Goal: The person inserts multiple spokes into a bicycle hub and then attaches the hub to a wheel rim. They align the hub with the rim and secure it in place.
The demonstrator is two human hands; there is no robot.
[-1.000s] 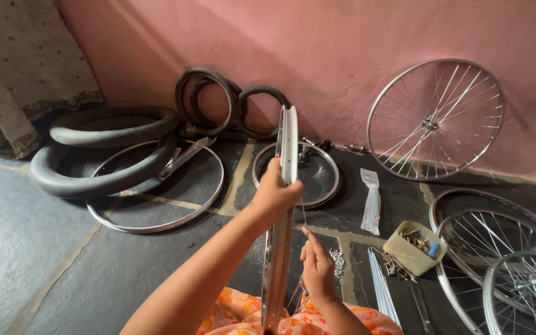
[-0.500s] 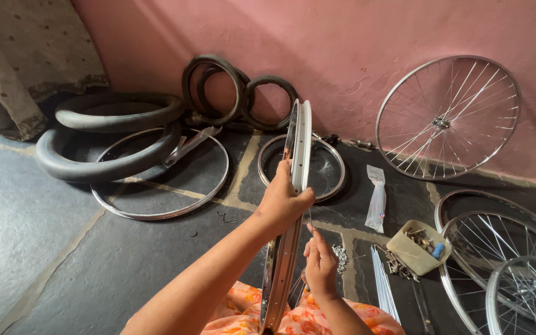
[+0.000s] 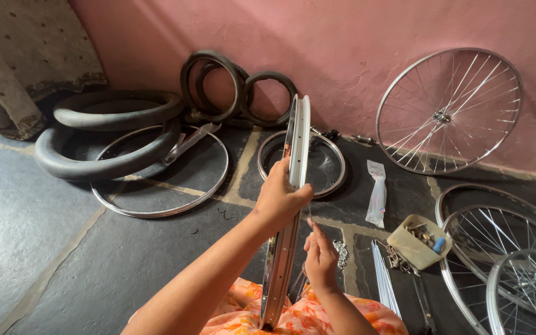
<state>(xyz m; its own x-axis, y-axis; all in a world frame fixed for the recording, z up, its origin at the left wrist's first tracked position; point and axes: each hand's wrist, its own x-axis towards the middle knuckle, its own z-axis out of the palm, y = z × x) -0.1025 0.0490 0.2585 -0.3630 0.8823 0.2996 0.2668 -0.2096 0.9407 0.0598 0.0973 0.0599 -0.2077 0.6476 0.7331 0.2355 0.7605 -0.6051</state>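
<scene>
My left hand (image 3: 280, 198) grips the outer edge of a shiny metal wheel rim (image 3: 297, 136) that stands upright, edge-on to me, its lower end resting on my orange patterned lap. Just right of the rim, my right hand (image 3: 321, 254) pinches a thin metal spoke close to the rim's inner side. A small pile of spoke nipples (image 3: 341, 253) lies on the floor beside that hand.
A spoked wheel (image 3: 448, 111) leans on the pink wall. More spoked wheels (image 3: 516, 248) lie at right by a tub of small parts (image 3: 418, 241) and loose spokes (image 3: 383, 279). Bare rims (image 3: 156, 208), black tyres (image 3: 113, 136) and a plastic bag (image 3: 376, 195) lie beyond.
The view has shifted slightly; my left hand has slid a little along the upright rim, and my right hand stays beside it with the spoke.
</scene>
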